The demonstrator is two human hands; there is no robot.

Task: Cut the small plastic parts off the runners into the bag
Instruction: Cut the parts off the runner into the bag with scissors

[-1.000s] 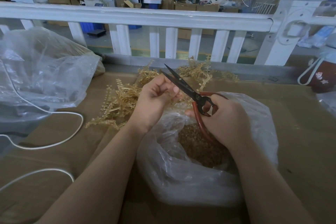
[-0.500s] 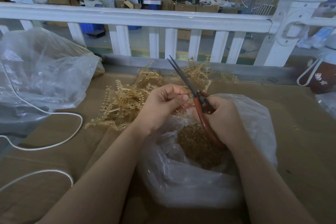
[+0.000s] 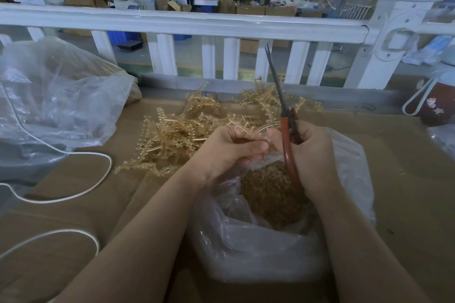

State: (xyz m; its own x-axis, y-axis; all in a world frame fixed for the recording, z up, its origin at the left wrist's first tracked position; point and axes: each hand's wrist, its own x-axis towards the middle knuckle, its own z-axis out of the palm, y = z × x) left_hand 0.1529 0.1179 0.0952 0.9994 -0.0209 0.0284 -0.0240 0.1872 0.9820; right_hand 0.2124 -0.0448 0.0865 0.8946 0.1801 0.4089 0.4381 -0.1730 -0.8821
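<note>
My left hand (image 3: 230,149) pinches a thin translucent amber runner (image 3: 242,128) just above the mouth of a clear plastic bag (image 3: 258,248). The bag holds a heap of small amber cut parts (image 3: 268,194). My right hand (image 3: 312,155) grips red-handled scissors (image 3: 286,130); the dark blades are nearly together and point up and away, toward the railing. The two hands almost touch over the bag. A pile of amber runners (image 3: 177,135) lies on the cardboard-covered table behind my left hand.
A large crumpled clear bag (image 3: 54,106) lies at the left, with a white cord (image 3: 73,179) looping across the table. A white railing (image 3: 221,24) runs along the far edge. A dark red mug with a white strap (image 3: 435,106) stands at the far right.
The scissors have swung from leaning left over my left hand to pointing almost straight up, and the blades have come together. My left hand moved slightly right, closer to my right hand.
</note>
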